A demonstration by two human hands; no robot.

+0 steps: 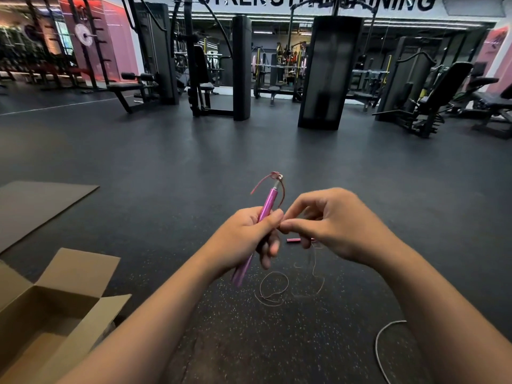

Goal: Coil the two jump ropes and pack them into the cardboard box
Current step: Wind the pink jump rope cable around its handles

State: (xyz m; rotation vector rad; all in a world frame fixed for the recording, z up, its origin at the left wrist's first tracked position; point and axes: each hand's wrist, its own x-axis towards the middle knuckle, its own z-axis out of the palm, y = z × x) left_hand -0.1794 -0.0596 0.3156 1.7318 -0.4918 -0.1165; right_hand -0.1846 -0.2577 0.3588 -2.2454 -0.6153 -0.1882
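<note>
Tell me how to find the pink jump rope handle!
Look at the middle of the dark gym floor, just above the open cardboard box at lower left, where two hands meet. The left hand grips the pink handle, which points up and away. It is the only shiny pink stick there, with a silver tip and a thin reddish cord looping from its top.

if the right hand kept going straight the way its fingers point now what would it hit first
Most likely the left hand. The right hand points its fingertips leftward, pinching the thin cord right beside the left thumb and the pink handles that it grips. They look almost touching, though depth is unclear.
</note>
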